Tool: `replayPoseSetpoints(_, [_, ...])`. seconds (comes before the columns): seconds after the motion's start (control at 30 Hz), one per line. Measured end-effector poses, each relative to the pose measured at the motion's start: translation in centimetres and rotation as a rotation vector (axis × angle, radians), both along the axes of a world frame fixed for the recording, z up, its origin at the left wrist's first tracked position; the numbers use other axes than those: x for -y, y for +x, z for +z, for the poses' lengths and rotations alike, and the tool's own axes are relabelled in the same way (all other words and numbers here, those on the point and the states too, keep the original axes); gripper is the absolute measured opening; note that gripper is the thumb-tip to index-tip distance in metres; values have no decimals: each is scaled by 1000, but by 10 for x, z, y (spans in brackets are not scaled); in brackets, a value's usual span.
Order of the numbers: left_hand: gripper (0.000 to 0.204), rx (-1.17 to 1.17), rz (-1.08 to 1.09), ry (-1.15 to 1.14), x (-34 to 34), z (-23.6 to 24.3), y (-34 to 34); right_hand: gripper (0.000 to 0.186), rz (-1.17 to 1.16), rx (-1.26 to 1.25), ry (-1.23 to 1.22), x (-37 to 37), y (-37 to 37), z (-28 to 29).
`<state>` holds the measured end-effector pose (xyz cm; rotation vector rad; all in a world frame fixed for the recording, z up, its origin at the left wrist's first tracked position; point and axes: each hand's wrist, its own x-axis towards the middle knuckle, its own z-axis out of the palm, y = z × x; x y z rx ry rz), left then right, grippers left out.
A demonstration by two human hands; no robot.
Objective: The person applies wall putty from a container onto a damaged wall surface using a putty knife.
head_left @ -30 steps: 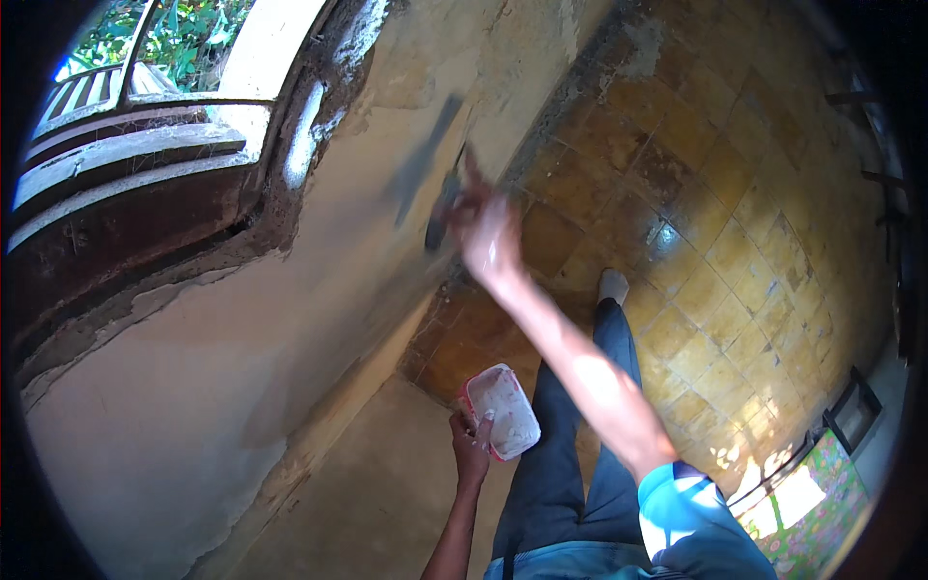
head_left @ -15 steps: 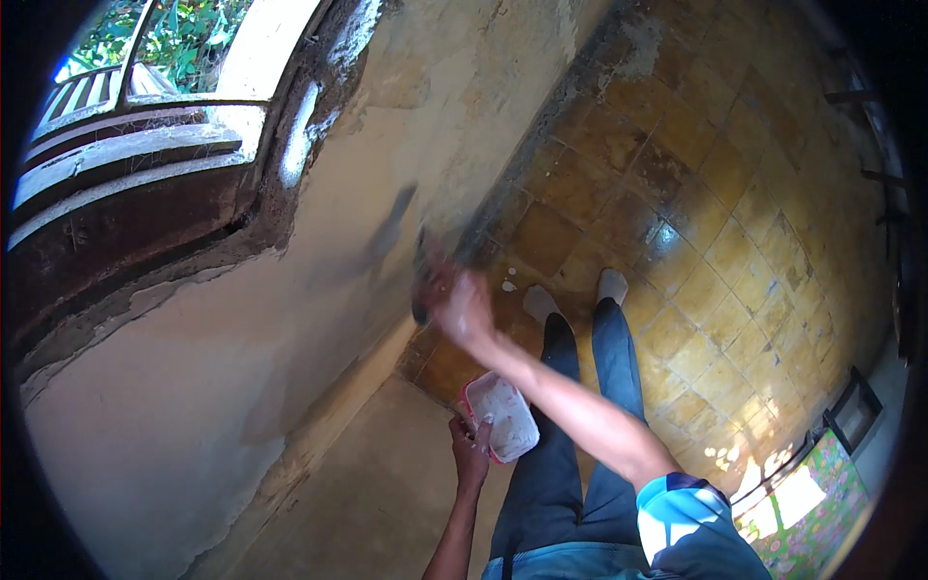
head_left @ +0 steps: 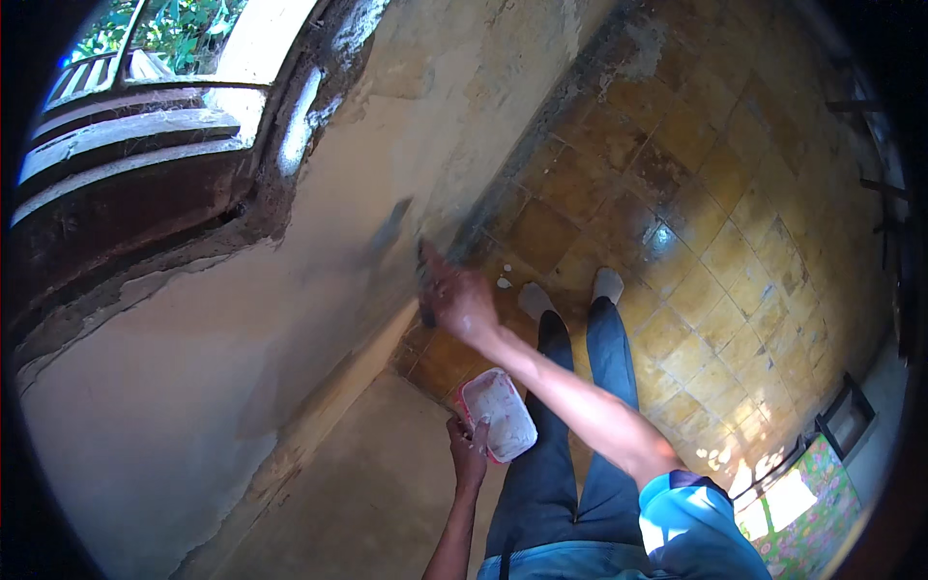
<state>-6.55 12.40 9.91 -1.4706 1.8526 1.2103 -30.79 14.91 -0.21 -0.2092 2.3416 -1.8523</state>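
My left hand [head_left: 469, 454] grips a small white plastic tub [head_left: 502, 411] with a red outer rim, its thumb over the inner edge. White paste coats the tub's inside. My right hand [head_left: 464, 304] reaches across to the plastered wall [head_left: 338, 193], closed around a dark, flat tool [head_left: 426, 300] that looks like a putty knife. The tool's edge lies at or very near the wall; whether it touches, I cannot tell. My fingers hide most of the handle. A shadow of the hand and tool falls on the wall beside them.
At the upper left, a window with a dark wooden frame [head_left: 135, 198] has rough, broken plaster around it. Worn yellow-brown tiles [head_left: 715, 242] cover the floor, with white drips [head_left: 504, 282] near my feet. Flowered cloth [head_left: 817, 507] and a dark frame [head_left: 847, 416] are at the lower right.
My right hand and the tool have shifted slightly downward along the wall, and the hand is less blurred. My left hand keeps the tub in nearly the same place.
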Motion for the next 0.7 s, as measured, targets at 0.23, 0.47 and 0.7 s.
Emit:
replayPoseSetpoints(0.23, [54,-67,4,-32,-5,-13,20,69,-283,402,-1258,-24,-133,-17])
replayPoseSetpoints(0.47, [53,-28,191,-78,3,4,46,64,129,278,5,40,23,0])
replayPoseSetpoints(0.7, [53,-13,288,-65,18,13,53,59,-223,269,-541,6,-63,-41])
